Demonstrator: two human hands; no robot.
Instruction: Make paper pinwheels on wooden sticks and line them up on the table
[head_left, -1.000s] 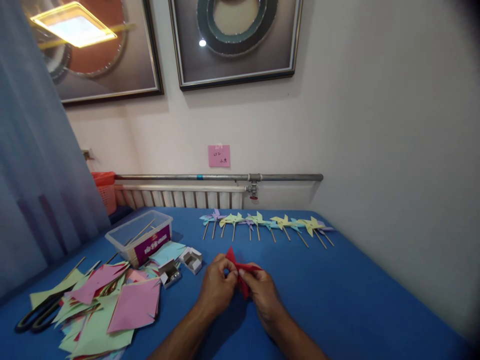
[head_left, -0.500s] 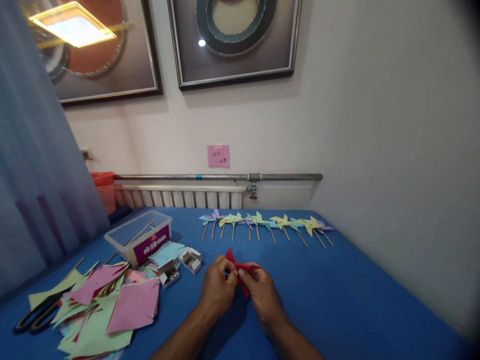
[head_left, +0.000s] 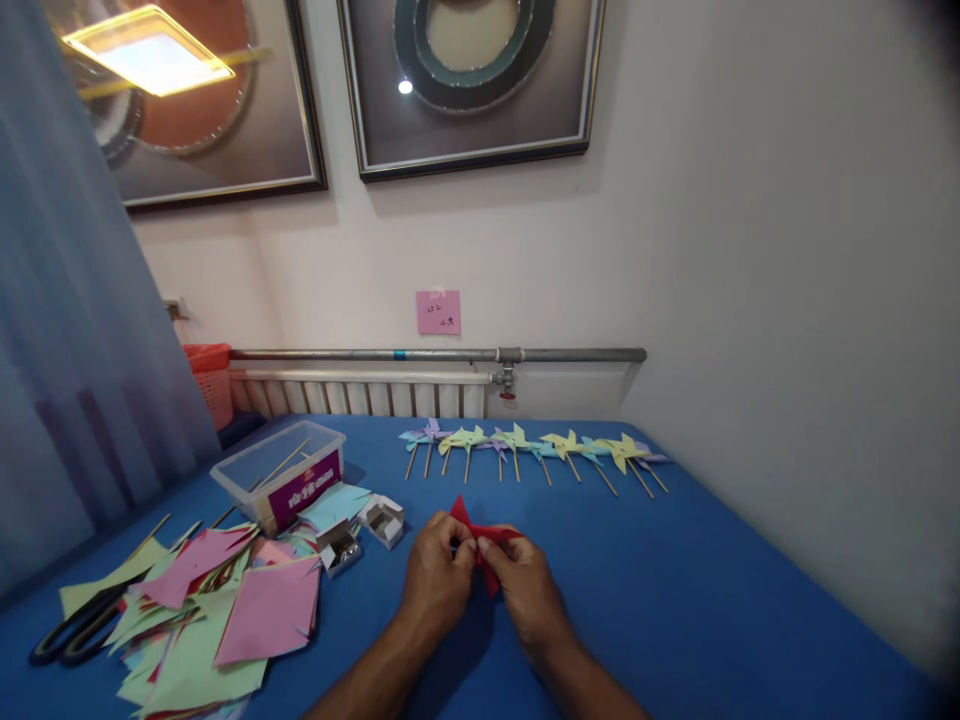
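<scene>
A red paper pinwheel (head_left: pixel 491 533), folded into pointed blades, is held above the blue table between my two hands. My left hand (head_left: pixel 439 565) pinches it from the left with thumb and fingers closed. From the right, my right hand (head_left: pixel 521 580) grips it, thumb pressed near the centre. The fingers hide much of the middle, so I cannot see whether a pin is there. To the left of my left hand stand two small white boxes, one (head_left: pixel 340 547) with small shiny pieces inside and another (head_left: pixel 384 521) beside it.
Several finished pinwheels (head_left: pixel 514 438) on sticks lie in a row at the back. On the left are a clear plastic box (head_left: pixel 277 470) with sticks, pink paper squares (head_left: pixel 271 610) among a mixed pile, and black-handled scissors (head_left: pixel 82 625). A wall bounds the table's far side.
</scene>
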